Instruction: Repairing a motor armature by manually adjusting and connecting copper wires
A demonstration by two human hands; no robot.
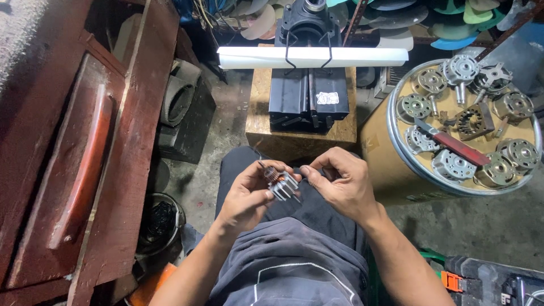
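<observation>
Nearest to us are our own knees in grey work trousers [294, 266], and just above them both hands meet over the lap. Our left hand [249, 195] cradles a small motor stator [279, 182], a copper-wound core with pale slot liners sticking out of it; thumb and fingers are clamped around its body, seemingly so that the open end faces the other hand. Our right hand [340, 184] sits just beside it, thumb and forefinger pinched together at the core's edge, on something too thin for us to make out, perhaps a wire end or a liner tip. Holding the part over the lap keeps it close under our eyes.

Ahead of our knees stands a wooden block [300, 133] carrying a black machine [309, 93], with a white tube [311, 56] resting across it. To the right, a round tray [396, 144] holds several grey motor housings [453, 164] and a red-handled tool [453, 146], near our right hand. A dark red wooden panel [68, 141] leans on the left.
</observation>
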